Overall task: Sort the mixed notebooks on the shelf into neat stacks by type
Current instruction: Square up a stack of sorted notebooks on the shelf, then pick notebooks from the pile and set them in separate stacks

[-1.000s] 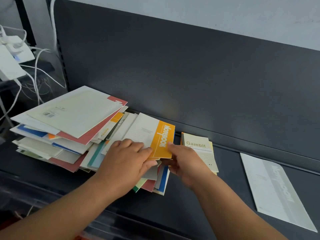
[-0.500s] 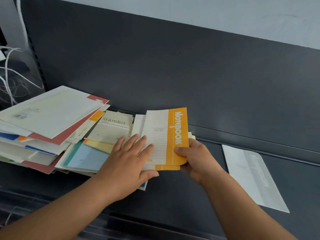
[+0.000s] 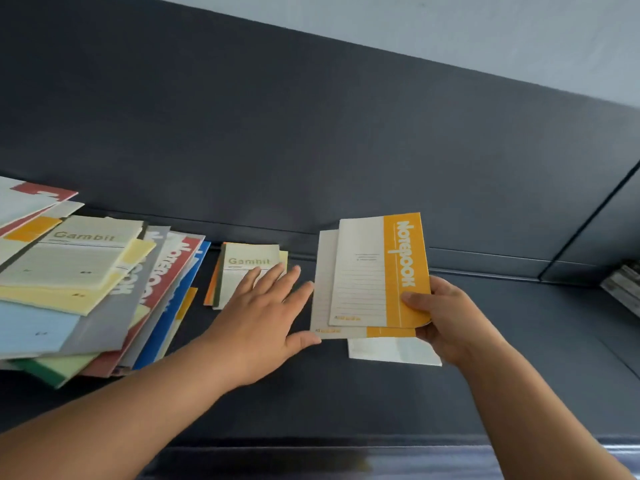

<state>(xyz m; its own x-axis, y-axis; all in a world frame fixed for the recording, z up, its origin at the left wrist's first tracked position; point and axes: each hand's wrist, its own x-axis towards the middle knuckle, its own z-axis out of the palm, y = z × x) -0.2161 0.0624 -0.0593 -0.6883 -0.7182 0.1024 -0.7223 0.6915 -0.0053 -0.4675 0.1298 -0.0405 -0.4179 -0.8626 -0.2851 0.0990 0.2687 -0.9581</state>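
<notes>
Since half a second ago, the two orange-banded Notebook books [image 3: 367,282] have travelled away from the mixed pile [image 3: 86,289] and now hang over a pale grey notebook [image 3: 394,353] lying on the dark shelf [image 3: 346,403]. The right hand [image 3: 450,317] pinches both at their lower right corner, thumb across the orange band and fingers curled behind. That grip leaves the covers readable and, I judge, ready to be laid down as a new stack. The front book sits offset up and to the right of the one behind, so they are not yet squared. Each has a cream, ruled cover with a broad orange strip carrying white lettering. At their 8 o'clock the left hand [image 3: 263,317] is flat, fingers straight and spread, gripping nothing. Its thumb tip meets the rear book's lower left corner, probably to steady or align the pair. At 9 o'clock, partly under those fingers, lies a small Gambit stack [image 3: 249,261]. Farther out at 9 o'clock the pile fans out in red, blue, yellow and grey covers, a larger Gambit notebook [image 3: 69,254] on top.
</notes>
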